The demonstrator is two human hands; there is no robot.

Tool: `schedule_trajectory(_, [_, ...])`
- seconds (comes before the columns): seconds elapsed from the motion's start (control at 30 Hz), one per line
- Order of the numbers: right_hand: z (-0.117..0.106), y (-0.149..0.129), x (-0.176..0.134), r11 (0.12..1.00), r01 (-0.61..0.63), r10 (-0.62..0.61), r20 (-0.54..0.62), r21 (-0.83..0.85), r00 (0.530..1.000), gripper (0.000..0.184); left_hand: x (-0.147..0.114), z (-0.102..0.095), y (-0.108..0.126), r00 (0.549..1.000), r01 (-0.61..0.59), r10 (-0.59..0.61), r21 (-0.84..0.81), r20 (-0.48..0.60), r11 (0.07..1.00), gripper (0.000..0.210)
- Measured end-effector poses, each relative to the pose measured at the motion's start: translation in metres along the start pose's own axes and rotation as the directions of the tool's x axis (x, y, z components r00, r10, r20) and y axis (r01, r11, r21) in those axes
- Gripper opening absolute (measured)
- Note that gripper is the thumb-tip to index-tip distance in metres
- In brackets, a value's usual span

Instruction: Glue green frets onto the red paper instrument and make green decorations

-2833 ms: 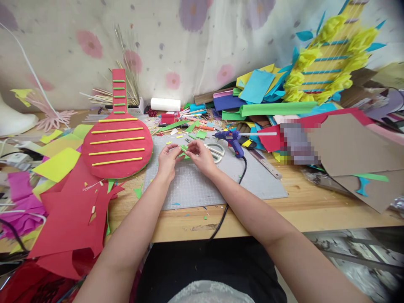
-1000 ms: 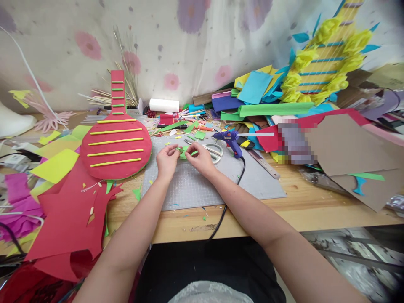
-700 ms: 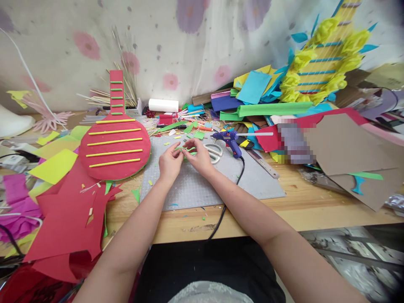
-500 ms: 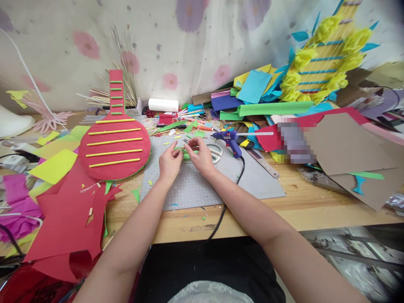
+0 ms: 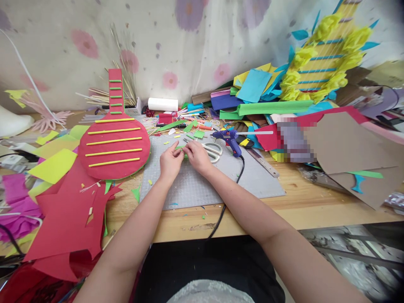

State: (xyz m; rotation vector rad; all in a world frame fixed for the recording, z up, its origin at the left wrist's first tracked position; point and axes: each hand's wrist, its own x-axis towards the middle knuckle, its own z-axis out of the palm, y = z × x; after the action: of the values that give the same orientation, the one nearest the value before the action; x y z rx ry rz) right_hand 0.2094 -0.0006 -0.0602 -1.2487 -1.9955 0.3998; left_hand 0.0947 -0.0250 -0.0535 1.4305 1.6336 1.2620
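Over the grey cutting mat [image 5: 195, 189], both hands pinch a small piece of green paper [image 5: 185, 156]. My left hand [image 5: 170, 162] has its thumb and fingers closed on the left side of it. Fingertips of my right hand [image 5: 197, 156] press together on the same piece, touching or nearly touching the left thumb. Most of the paper is covered by the fingers. White-handled scissors [image 5: 215, 159] lie just right of my right hand, their blades partly hidden behind it.
A purple glue gun [image 5: 232, 143] with a black cord rests on the mat's right side, near a metal ruler [image 5: 263, 163]. At left leans a red paper guitar shape [image 5: 115, 149] with yellow strips. Red paper [image 5: 67, 219], yellow sheets and brown cardboard [image 5: 350, 143] crowd both sides.
My right hand has dropped slightly and moved left. Its fingers, raised and spread before, are now drawn together against the green paper beside my left fingers.
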Motion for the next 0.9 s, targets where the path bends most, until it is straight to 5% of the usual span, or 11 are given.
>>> schedule_trajectory(0.47, [0.0,-0.0023,0.0003,0.992,-0.101,0.1,0.013,0.073,0.995,0.015,0.0019,0.0002,-0.0043,0.995,0.063,-0.05,-0.148,0.088,0.987,0.053])
schedule_trajectory(0.67, [0.0023,0.0001,0.0,0.994,-0.079,0.081,-0.024,0.076,0.996,0.015,0.0028,0.0046,-0.0048,0.985,0.165,-0.134,-0.367,0.109,0.916,0.046])
schedule_trajectory(0.9, [0.004,0.0016,-0.0001,0.991,-0.096,0.097,-0.011,0.091,0.995,0.017,0.0008,0.0072,0.0004,0.971,0.237,-0.211,-0.424,0.108,0.874,0.039])
